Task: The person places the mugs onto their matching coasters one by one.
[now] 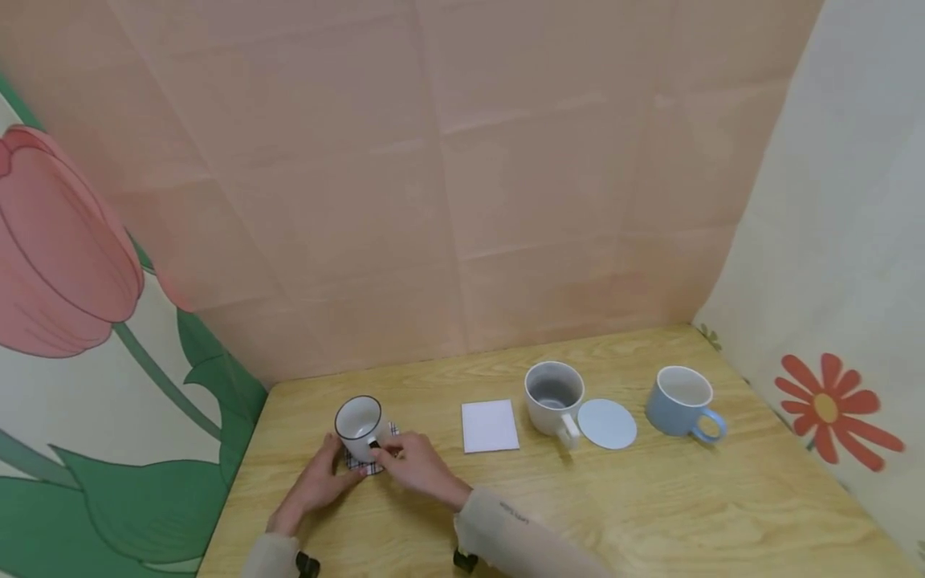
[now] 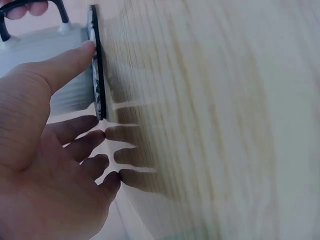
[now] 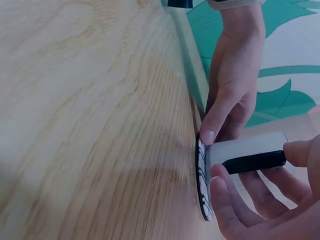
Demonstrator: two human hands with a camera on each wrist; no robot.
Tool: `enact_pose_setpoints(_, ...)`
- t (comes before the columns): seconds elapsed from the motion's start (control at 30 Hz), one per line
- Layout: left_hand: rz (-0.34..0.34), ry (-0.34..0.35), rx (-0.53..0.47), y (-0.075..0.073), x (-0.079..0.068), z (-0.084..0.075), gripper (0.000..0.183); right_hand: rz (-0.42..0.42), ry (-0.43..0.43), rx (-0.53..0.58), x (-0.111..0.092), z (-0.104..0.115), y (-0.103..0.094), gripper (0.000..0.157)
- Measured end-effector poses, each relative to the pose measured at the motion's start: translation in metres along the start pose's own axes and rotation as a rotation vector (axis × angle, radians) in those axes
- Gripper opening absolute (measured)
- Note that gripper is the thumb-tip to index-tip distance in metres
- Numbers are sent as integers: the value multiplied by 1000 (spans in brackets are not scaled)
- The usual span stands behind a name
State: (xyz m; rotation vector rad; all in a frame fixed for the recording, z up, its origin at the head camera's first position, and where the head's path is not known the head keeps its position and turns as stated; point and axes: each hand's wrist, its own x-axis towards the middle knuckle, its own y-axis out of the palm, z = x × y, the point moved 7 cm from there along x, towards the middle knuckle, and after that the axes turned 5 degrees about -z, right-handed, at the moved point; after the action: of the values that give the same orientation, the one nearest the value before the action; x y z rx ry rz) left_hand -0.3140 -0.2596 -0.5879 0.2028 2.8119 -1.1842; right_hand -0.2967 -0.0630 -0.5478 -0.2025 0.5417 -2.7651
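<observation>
Nearest, the left sleeve and right sleeve come in at the bottom, a small black piece under the left and another under the right; dark lettering runs along the right one.

The left hand is at the rimmed mug's seven o'clock, fairly wide, fingers spread and loosely bent. Its thumb rests on the edge of the checked coaster, and in the left wrist view its forefinger reaches the coaster's rim.

The right hand, at four o'clock, is narrow: thumb and fingers hold the black handle of the rimmed mug. That mug is white with a dark lip and stands upright on the checked coaster, which shows past it at six and at two to three o'clock.

Away at three o'clock, a white square coaster lies flat on the wooden table. Beyond it is a white mug, grey inside, handle towards five o'clock. At that mug's four o'clock, just beside it, lies a pale blue round coaster; whether they touch I cannot tell. Farther on in the same line, a blue mug stands with its handle at four o'clock.

Farthest, a creased pink sheet spans twelve o'clock, with a printed tulip at ten and a red flower at three.
</observation>
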Motion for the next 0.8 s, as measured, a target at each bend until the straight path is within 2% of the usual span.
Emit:
enact_pose_setpoints(0.23,7,36,48,1,-3,-2,96,-54,36,7,-8,0,-16,19)
enact_pose_setpoints(0.4,5,23,52,1,-5,-4,95,-70,30,1,-12,3,-28,17)
enact_pose_setpoints(0.63,-41,62,7,-7,-18,-8,85,-75,16,9,-23,-1,-39,23)
enact_pose_setpoints(0.8,-81,54,-14,-14,-22,-10,81,-93,-45,2,-34,14,-54,18)
